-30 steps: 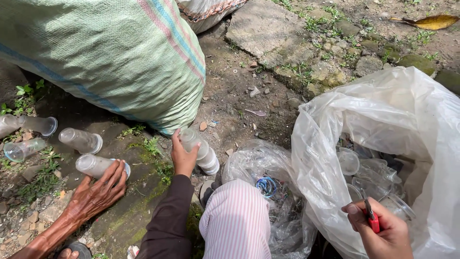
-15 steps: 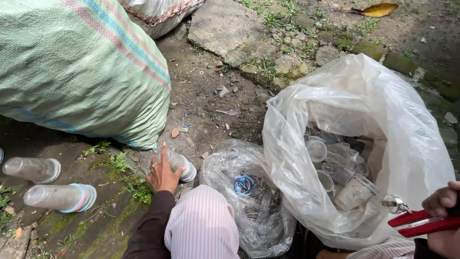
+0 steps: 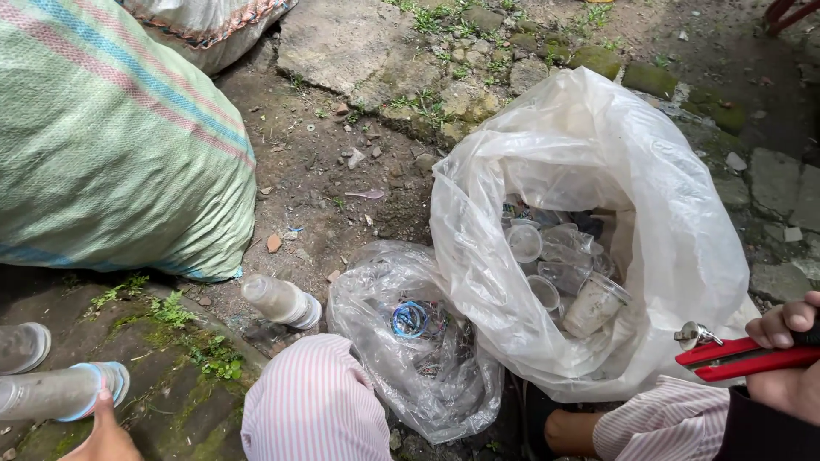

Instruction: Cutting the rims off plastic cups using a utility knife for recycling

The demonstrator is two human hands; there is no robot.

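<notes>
Where woven sack (image 3: pixel 111 145) bulks at far left, stacked cups (image 3: pixel 60 391) lie on side below it, rim ring toward left hand (image 3: pixel 107 434). Left hand at bottom edge, fingertip touching rim; mostly cropped, spread or curled cannot tell. Second cup stack (image 3: pixel 282 300) on ground just off sack's lower right corner. Right of sack, small clear bag (image 3: pixel 418 341) holding loose rings; beyond, big clear bag (image 3: pixel 589 230) gaping open, cups inside. Farthest from sack, right hand (image 3: pixel 790 358) curled tight around red cutter (image 3: pixel 743 357), blade end pointing toward big bag.
</notes>
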